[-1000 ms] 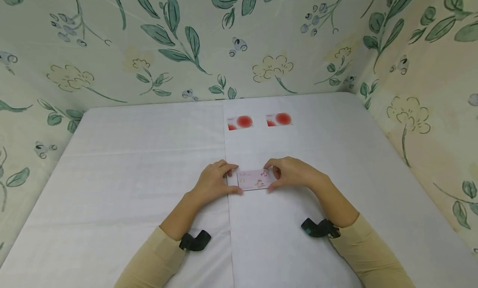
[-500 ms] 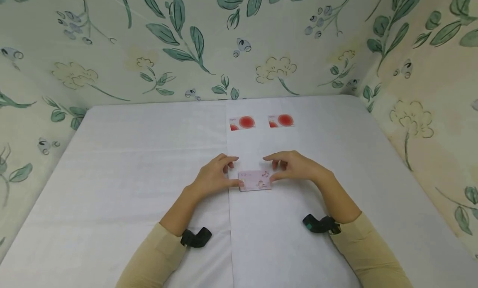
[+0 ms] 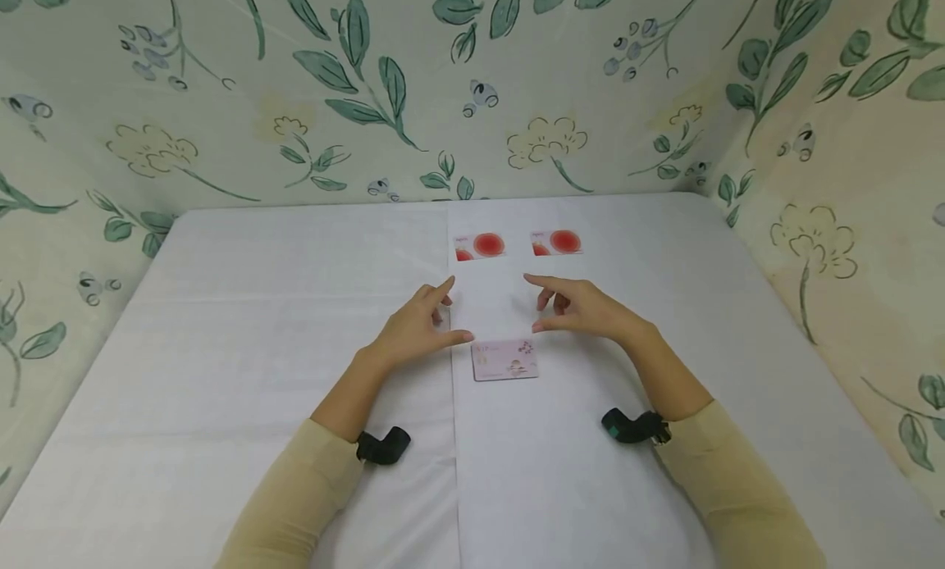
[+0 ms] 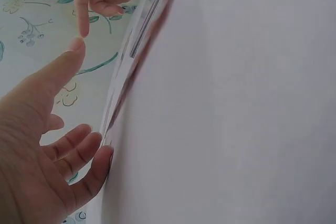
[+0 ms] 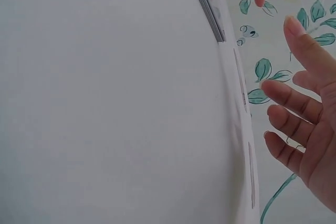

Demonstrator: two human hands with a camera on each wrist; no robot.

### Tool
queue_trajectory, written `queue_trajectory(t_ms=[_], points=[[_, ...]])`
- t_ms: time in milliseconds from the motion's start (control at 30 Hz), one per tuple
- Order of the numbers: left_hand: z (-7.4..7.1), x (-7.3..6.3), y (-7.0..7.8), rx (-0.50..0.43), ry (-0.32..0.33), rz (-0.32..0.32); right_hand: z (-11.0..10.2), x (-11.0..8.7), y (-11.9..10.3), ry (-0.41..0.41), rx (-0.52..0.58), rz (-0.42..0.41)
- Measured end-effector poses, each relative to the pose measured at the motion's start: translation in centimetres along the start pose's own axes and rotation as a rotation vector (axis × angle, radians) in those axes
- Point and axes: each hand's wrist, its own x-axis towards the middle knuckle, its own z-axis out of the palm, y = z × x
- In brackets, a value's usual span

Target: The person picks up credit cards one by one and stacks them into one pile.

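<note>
A pink stack of cards (image 3: 505,361), its top one printed with "VIP", lies flat on the white cloth in the head view. Its layered edge shows in the right wrist view as a thin stack (image 5: 207,9). My left hand (image 3: 415,327) is up and to the left of the stack, thumb and fingers spread, holding nothing. To the upper right of it my right hand (image 3: 591,308) hovers, index finger extended and the others loosely bent, also holding nothing. Both thumbs are close to the stack's far edge, apart from it.
Two red-and-white cards, a left one (image 3: 480,246) and a right one (image 3: 557,242), lie side by side farther back. The white tablecloth (image 3: 280,307) has a crease running front to back. Patterned fabric (image 3: 458,77) rises behind the table.
Both hands have let go of the pink card stack and moved away from me, toward the red cards. The stack stays on the cloth.
</note>
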Motion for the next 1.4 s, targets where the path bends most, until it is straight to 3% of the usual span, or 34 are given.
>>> queue_trajectory(t_ms=[200,467,767,867,1100,1400], points=[[-0.5,1.1,-0.6,0.023,0.004,-0.005,-0.3,1.3,0.1,0.000,-0.044,0.013],[-0.8,2.4,-0.4,0.046,-0.069,-0.086,-0.3,3.2,0.0,0.008,-0.128,0.060],[-0.6,4.1,-0.4,0.193,-0.074,-0.104,0.0,5.5,0.9,0.023,-0.193,0.074],[-0.6,4.6,-0.6,0.197,-0.075,-0.107,0.0,6.2,1.1,0.025,-0.189,0.076],[-0.7,5.7,-1.0,0.155,-0.083,-0.163,0.5,7.9,1.5,-0.001,-0.211,0.142],[-0.8,7.3,-1.1,0.240,-0.103,-0.194,0.6,9.7,1.4,-0.026,-0.203,0.249]])
